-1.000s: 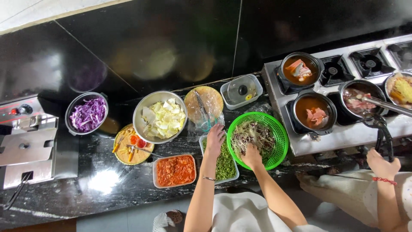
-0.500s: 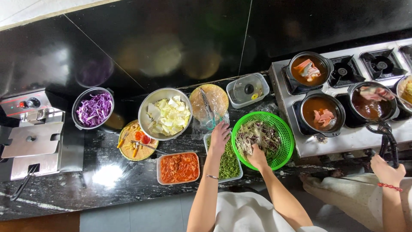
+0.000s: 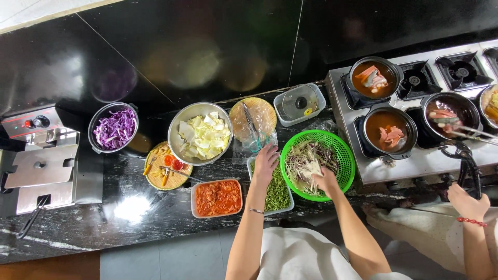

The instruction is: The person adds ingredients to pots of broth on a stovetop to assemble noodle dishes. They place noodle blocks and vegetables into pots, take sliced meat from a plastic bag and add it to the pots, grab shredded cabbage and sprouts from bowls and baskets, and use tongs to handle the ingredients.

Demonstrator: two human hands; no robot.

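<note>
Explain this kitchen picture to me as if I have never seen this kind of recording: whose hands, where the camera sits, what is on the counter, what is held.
There is no machine here: a person works with two bare hands, and one camera worn on the head looks straight down at them. The left hand rests over a tray of chopped greens. The right hand reaches into a green colander of shredded vegetables and seems to pinch some; the grip is hard to read. On the black counter lie a bowl of purple cabbage, a metal bowl of pale cabbage, a tray of red food and a fryer. To the right a stove carries pots of broth. The hand with a red bracelet is another person's.
</note>
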